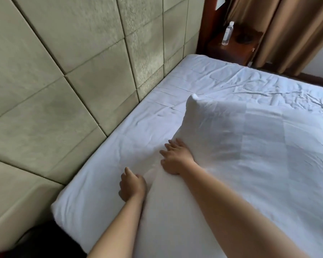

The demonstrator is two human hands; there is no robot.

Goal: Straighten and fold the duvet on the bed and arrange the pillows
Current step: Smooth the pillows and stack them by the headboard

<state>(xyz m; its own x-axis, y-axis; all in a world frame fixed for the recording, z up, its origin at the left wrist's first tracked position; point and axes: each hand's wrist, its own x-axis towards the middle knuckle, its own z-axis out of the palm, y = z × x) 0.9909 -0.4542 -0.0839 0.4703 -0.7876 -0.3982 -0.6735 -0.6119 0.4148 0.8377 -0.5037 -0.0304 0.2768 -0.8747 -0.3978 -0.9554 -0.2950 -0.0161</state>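
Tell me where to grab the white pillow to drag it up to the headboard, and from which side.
Probably the pillow by its near short edge, from the person's side, one hand at each end. That edge lies closest, where the left hand and right hand already rest with fingers extended. The far corner stands up pointed and soft, likely to collapse if pinched. The sheet toward the headboard is free.

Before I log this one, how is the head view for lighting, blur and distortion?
Head view: soft daylight, no hard glare. Wide-angle bend curves the padded headboard seams. The pillow shows blocky smearing across its middle. Both hands, left hand and right hand, are slightly soft. The bottle on the nightstand is small and blurred, and the corner around it is dim.
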